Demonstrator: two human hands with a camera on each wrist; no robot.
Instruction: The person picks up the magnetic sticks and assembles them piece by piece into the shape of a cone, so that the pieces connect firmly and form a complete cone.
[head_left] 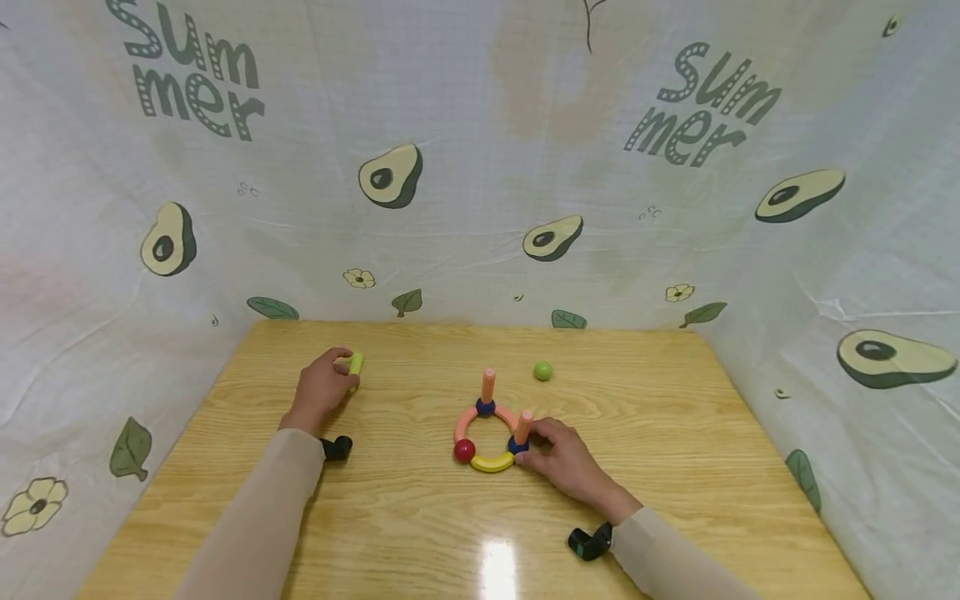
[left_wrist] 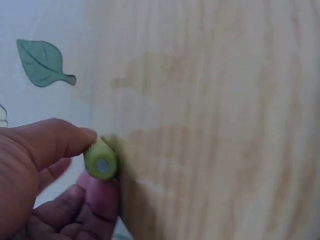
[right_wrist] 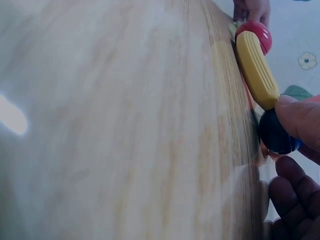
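At the left of the table, my left hand (head_left: 322, 385) pinches a yellow-green magnetic rod (head_left: 356, 367) between thumb and fingers. Its round end with a grey disc faces the camera in the left wrist view. Near the middle lies a ring of curved magnetic pieces: salmon ones at the back and a yellow curved rod (head_left: 491, 463) in front. A red ball (head_left: 464, 451) joins them at the left, a dark blue ball (head_left: 486, 407) at the back. My right hand (head_left: 568, 462) grips the other dark blue ball (right_wrist: 275, 132) at the right. A salmon rod (head_left: 488, 386) stands upright on each blue ball.
A green ball (head_left: 543, 371) lies behind the ring, to its right. The wooden table (head_left: 420, 533) is enclosed at the back and sides by a white cloth (head_left: 465, 275) printed with avocados and leaves. A black wrist camera sits at each wrist.
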